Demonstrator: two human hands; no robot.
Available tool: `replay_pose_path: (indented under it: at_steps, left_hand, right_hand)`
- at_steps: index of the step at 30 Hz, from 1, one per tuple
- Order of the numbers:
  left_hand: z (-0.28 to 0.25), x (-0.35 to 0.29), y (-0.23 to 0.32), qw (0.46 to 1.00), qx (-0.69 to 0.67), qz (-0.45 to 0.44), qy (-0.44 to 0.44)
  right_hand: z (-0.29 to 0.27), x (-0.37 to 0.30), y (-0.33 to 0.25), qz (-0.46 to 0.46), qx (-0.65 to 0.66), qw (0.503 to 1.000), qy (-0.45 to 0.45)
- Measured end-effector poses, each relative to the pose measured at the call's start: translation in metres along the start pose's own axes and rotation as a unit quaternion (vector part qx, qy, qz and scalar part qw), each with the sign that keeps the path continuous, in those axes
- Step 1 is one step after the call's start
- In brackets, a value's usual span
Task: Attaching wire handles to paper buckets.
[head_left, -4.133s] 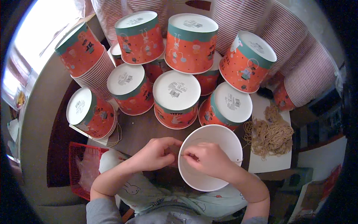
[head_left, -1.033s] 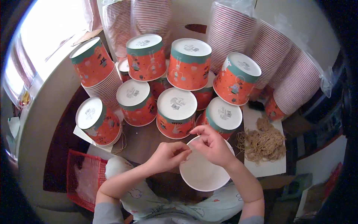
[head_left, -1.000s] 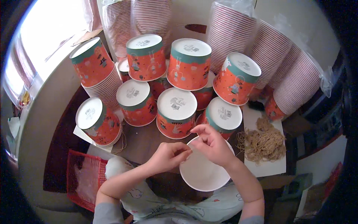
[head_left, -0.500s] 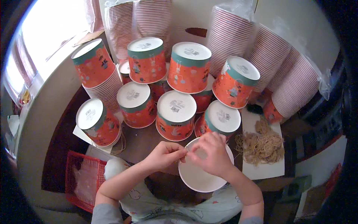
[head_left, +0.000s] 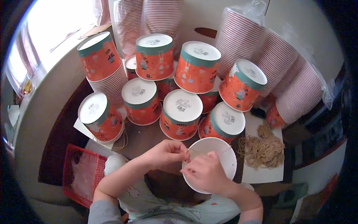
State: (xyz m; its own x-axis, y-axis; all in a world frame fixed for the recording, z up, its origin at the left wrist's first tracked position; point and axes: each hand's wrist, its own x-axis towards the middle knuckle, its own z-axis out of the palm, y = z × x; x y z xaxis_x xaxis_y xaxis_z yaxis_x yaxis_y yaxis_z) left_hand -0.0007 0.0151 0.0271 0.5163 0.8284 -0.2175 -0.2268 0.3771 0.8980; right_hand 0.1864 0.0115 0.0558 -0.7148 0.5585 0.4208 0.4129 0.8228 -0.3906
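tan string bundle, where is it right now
In the head view, the tan string bundle lies right of centre on a white sheet, to the right of the open white bucket.

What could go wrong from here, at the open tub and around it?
1. The thin cord might slip at the open tub's rim: the left hand seems to have only a light pinch on it.
2. An upper tub sits perched over others, so a bump could topple it.
3. The twine heap is loose and tangled; strands may snag.
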Motion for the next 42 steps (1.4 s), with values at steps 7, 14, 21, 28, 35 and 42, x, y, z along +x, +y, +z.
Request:
replay_pose_path:
  at_steps: [7, 14, 21, 28, 35, 42]
  left_hand:
    - [-0.001, -0.005, -0.001, 0.993, 0.102, 0.057, 0.001]
    - [0.003, -0.004, 0.005, 0.989, 0.141, 0.049, 0.015]
    - [0.002, -0.006, 0.001, 0.997, 0.060, 0.024, 0.050]
    - [-0.003, -0.016, 0.016, 0.919, 0.358, 0.113, 0.121]
    - [-0.002, -0.014, 0.003, 0.844, 0.529, 0.072, 0.054]
    - [-0.001, -0.016, 0.009, 0.844, 0.485, 0.191, 0.124]
  right_hand:
    - [0.001, 0.006, 0.014, 0.058, 0.033, 0.998, -0.009]
    - [0.004, 0.008, 0.016, 0.123, 0.074, 0.989, -0.033]
    - [0.009, 0.003, 0.017, 0.068, -0.010, 0.997, 0.017]
    - [0.010, 0.004, 0.023, 0.076, 0.022, 0.997, 0.017]
    - [0.010, 0.006, 0.021, 0.096, 0.060, 0.993, 0.022]
    - [0.010, 0.004, 0.022, 0.108, 0.069, 0.992, 0.018]
